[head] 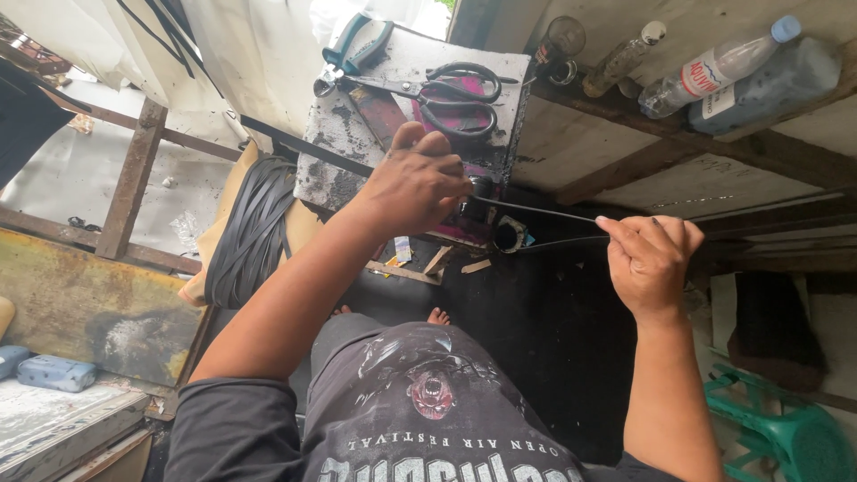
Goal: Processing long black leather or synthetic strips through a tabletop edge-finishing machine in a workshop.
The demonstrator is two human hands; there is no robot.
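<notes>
My left hand (418, 183) is closed around a small black tool at the front edge of a stained work block (344, 134). A thin black strip (544, 212) runs from that tool to my right hand (650, 259), which pinches its far end and holds it taut. On the block lie black-handled scissors (451, 89) and teal-handled pliers (355, 45). A small black round part (511, 236) sits just below the strip.
A bundle of black strips (254, 228) lies left of the block. Several bottles (714, 71) rest on a wooden beam at the upper right. A green plastic chair (786, 428) stands at the lower right. A rusty panel (85, 303) is at left.
</notes>
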